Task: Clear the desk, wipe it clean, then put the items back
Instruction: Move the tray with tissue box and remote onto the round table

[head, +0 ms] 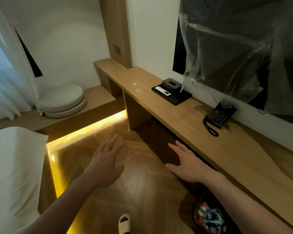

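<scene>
A long wooden desk (189, 119) runs along the wall on the right. On it lies a black tray (176, 98) holding a black tissue box (171, 83) and a white remote (162, 91). Farther right stands a black corded telephone (217, 117). My left hand (107, 164) hovers over the floor with fingers straight, holding nothing. My right hand (186, 162) is spread open in front of the desk's front edge, also empty. Both hands are apart from the desk items.
A plastic-wrapped TV (243, 48) hangs on the wall above the desk. A bin with rubbish (210, 217) sits under the desk. A bed with white bedding (12, 166) is at left, a round cushion (63, 100) on a lit platform beyond. A slipper (124, 223) shows below.
</scene>
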`<state>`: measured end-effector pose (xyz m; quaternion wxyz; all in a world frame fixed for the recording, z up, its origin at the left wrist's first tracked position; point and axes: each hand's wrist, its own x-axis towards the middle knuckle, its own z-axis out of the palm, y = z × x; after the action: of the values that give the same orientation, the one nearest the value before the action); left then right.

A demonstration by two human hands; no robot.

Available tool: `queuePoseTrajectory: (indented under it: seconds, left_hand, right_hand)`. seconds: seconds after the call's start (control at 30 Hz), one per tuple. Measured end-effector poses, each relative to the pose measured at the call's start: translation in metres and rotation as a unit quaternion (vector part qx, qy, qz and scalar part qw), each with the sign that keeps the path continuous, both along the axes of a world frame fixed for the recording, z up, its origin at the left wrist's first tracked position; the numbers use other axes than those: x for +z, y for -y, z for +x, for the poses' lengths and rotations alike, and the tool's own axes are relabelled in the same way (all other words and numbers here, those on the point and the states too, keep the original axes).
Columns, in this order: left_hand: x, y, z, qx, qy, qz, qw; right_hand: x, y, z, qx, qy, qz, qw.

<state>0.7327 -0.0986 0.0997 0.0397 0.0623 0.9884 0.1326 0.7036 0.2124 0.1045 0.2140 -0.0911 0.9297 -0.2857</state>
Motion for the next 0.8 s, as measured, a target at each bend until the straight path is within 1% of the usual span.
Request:
queuePoseTrajectory:
  seconds: [0.13,0.33,0.5,0.57,0.63,0.8]
  left_hand:
    - [-0.009,0.024,-0.055,-0.002,0.009,0.0,1.0]
    - [-0.017,0.061,-0.165,-0.007,0.009,-0.011,1.0]
    - [-0.004,0.077,-0.266,-0.048,0.023,-0.015,0.998]
    - [-0.004,0.08,-0.298,-0.064,0.036,-0.019,0.997]
    - [-0.005,0.08,-0.321,-0.085,0.05,-0.001,0.995]
    - [-0.005,0.075,-0.392,-0.12,0.054,0.014,0.991]
  right_hand:
    - [-0.007,0.016,-0.049,-0.011,0.004,0.023,1.0]
    - [-0.009,0.045,-0.133,-0.069,0.014,0.045,0.997]
    - [-0.01,0.073,-0.2,-0.13,-0.006,0.047,0.99]
    - [-0.014,0.08,-0.222,-0.144,0.005,0.051,0.988]
    - [-0.019,0.087,-0.235,-0.157,0.024,0.033,0.987]
    - [-0.033,0.1,-0.284,-0.194,0.017,0.009,0.981]
